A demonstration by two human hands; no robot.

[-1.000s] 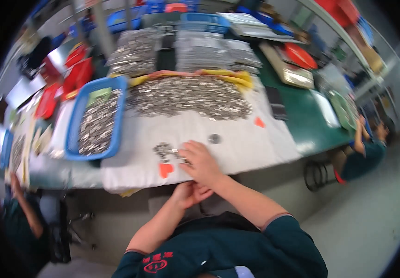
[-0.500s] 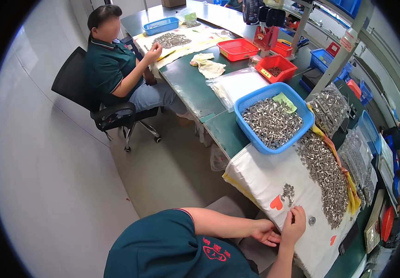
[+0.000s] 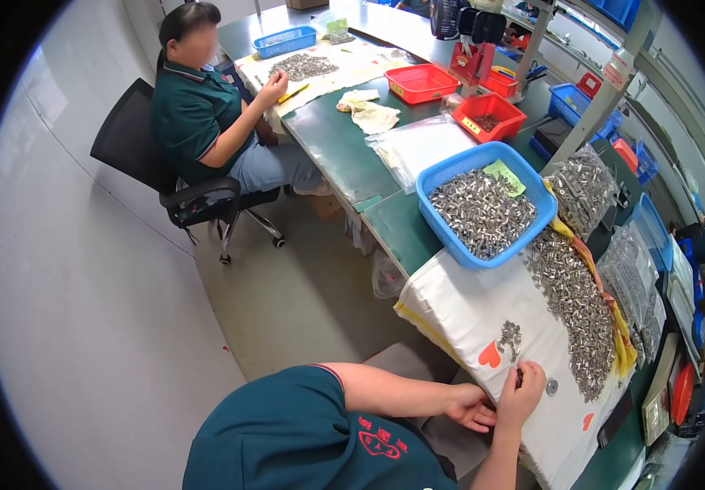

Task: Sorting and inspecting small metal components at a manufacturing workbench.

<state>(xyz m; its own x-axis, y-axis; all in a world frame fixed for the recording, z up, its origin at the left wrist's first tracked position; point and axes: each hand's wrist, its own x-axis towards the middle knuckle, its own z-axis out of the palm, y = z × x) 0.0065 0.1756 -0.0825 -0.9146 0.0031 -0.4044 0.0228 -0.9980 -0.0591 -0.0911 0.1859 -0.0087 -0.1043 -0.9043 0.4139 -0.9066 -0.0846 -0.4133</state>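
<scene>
Small shiny metal pieces (image 3: 509,336) lie clustered on the white cloth (image 3: 467,306); the right hand (image 3: 520,392) pinches one at its fingertips. Left hand (image 3: 468,406) rests half-curled at the cloth's edge, holding nothing visible. Beyond, a blue plastic basket (image 3: 442,175) carries a green paper label (image 3: 504,176).

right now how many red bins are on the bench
3: one empty red bin mid-bench, one just right of it holding small parts, one behind by the red tool. More may be hidden on the shelving.
</scene>
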